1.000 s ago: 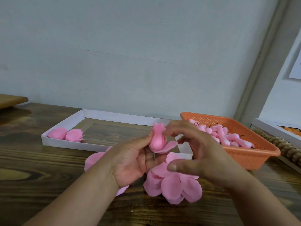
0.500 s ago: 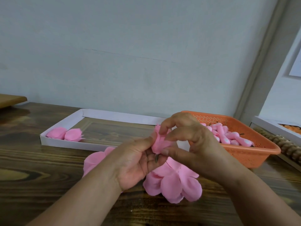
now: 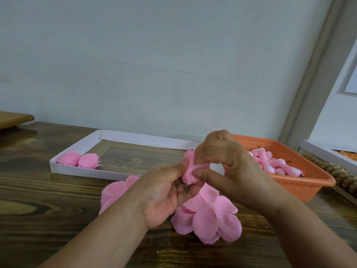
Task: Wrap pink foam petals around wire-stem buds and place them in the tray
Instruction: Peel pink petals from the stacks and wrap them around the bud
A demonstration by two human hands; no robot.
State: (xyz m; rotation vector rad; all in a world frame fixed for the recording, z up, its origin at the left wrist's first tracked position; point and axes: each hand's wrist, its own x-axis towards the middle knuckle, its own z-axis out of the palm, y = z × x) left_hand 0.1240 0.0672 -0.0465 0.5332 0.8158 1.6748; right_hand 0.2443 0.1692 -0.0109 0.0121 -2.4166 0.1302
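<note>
Dark wood-grain surface (image 3: 38, 194) carries all items. White shallow cardboard tray (image 3: 123, 136) lies toward the far edge, with two finished pink foam flower heads (image 3: 79, 160) in its left end. Orange perforated plastic basket (image 3: 301, 176) sits at the right, containing pink wire-stem buds (image 3: 274, 164). Loose pink foam petals (image 3: 208, 217) lie near the front edge. Left hand (image 3: 160, 192) pinches the pink foam bud on a wire stem (image 3: 190, 172) above the petals; right hand (image 3: 231, 165) pinches a petal against it.
</note>
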